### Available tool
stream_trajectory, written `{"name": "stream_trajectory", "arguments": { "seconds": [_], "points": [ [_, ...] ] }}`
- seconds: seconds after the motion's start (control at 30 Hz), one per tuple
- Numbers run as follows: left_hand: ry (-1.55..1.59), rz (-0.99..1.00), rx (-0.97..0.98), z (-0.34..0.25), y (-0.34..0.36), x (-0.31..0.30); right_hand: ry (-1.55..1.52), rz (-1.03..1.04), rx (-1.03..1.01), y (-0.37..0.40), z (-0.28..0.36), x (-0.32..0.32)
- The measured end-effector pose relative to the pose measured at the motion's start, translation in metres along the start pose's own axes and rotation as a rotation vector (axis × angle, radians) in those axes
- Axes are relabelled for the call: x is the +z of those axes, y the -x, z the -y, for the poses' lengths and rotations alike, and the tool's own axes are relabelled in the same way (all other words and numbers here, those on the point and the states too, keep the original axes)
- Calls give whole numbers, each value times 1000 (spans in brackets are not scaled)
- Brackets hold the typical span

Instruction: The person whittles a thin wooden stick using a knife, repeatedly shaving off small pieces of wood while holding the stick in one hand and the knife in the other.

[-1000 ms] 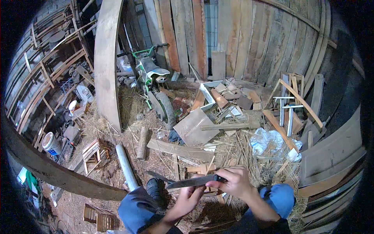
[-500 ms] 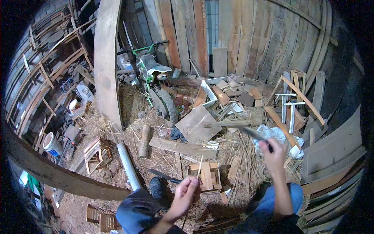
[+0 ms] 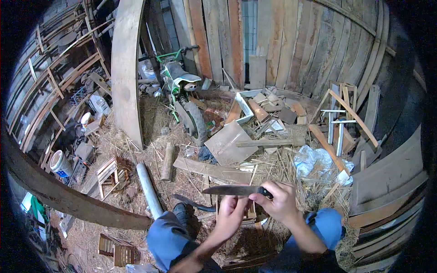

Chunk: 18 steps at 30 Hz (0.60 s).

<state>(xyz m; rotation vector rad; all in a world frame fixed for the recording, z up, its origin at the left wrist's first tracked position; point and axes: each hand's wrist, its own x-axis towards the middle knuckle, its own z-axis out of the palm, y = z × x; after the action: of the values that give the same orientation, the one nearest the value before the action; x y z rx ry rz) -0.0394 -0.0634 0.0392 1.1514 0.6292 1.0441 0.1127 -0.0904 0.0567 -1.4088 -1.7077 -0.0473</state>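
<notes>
My right hand [image 3: 281, 203] is wrapped round the black handle of a knife [image 3: 232, 190]. The blade points left, lying across just above my left hand [image 3: 230, 213]. My left hand is closed, its thumb near the blade; the thin wooden stick seen in it earlier is mostly hidden behind the knife and fingers. A dark, curved, blade-like piece [image 3: 195, 203] lies on the ground left of my left hand. Behind both hands a small wooden frame [image 3: 249, 217] is partly covered.
Slatted wooden pieces [image 3: 109, 175] and a small crate [image 3: 116, 250] lie at left, near a grey pipe [image 3: 149, 191]. A curved beam [image 3: 77, 207] crosses the lower left. Ahead are a green and white motorbike [image 3: 180, 82], a flat board [image 3: 227, 143] and clear plastic [image 3: 314, 161].
My right hand has swung left and down, bringing the knife from the right to over my left hand. My left hand has shifted slightly right and up.
</notes>
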Motion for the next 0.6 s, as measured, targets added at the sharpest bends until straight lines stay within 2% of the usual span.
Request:
{"name": "stream_trajectory", "arguments": {
  "seconds": [0.03,0.2,0.27,0.4,0.47,0.5,0.57,0.6],
  "points": [
    [-22,11,-36,3,1,-1,45,-30,-63,-3,-1,2],
    [-112,37,-93,13,5,-13,69,-14,-91,-3,-1,3],
    [-347,22,117,11,11,-12,48,29,-119,-4,0,0],
    [-186,10,-12,15,10,-13,151,32,-172,-4,-2,-5],
    [-238,45,-74,12,12,-26,204,38,-169,-1,-9,-10],
    [-283,86,-134,3,10,-28,240,55,-122,4,-17,-15],
    [-110,90,-166,-12,12,-31,66,-287,378,-4,-42,-31],
    [-65,102,-208,-15,17,-38,205,-300,372,-4,-58,-53]
  ]
}}
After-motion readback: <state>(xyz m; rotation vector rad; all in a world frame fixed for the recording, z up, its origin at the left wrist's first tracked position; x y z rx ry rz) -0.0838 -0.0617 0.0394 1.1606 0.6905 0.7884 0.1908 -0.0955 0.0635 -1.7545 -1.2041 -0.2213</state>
